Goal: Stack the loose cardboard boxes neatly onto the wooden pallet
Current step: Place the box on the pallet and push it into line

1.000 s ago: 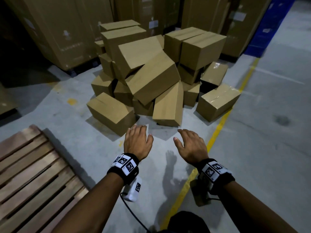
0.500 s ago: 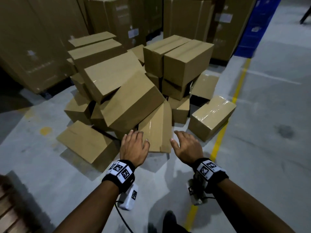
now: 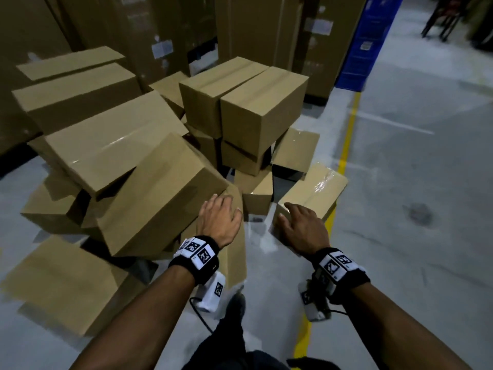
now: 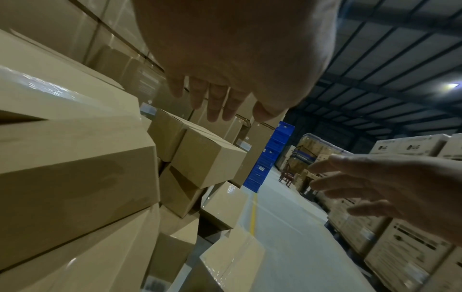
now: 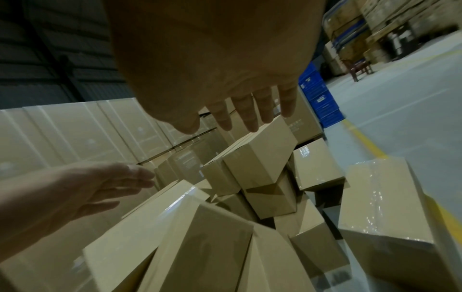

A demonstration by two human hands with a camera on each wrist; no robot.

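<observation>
A heap of loose brown cardboard boxes fills the head view. A big tilted box (image 3: 160, 193) lies at the front of the heap, and a narrow box (image 3: 234, 263) leans on end below its right corner. My left hand (image 3: 221, 218) hovers over that corner with straight fingers and holds nothing; the left wrist view shows its palm and fingers (image 4: 240, 110) in free air. My right hand (image 3: 300, 227) is spread open just before a taped box (image 3: 317, 190) on the floor; the right wrist view shows it (image 5: 220, 118) empty. The pallet is out of view.
A flat box (image 3: 61, 284) lies on the floor at the front left. Tall stacked cartons (image 3: 253, 28) stand behind the heap, with blue crates (image 3: 365, 41) to their right. A yellow floor line (image 3: 346, 145) runs along the right of the heap, with bare concrete beyond it.
I have come closer to the heap and the pallet has left the view. Both hands have moved forward from over bare floor to the front boxes.
</observation>
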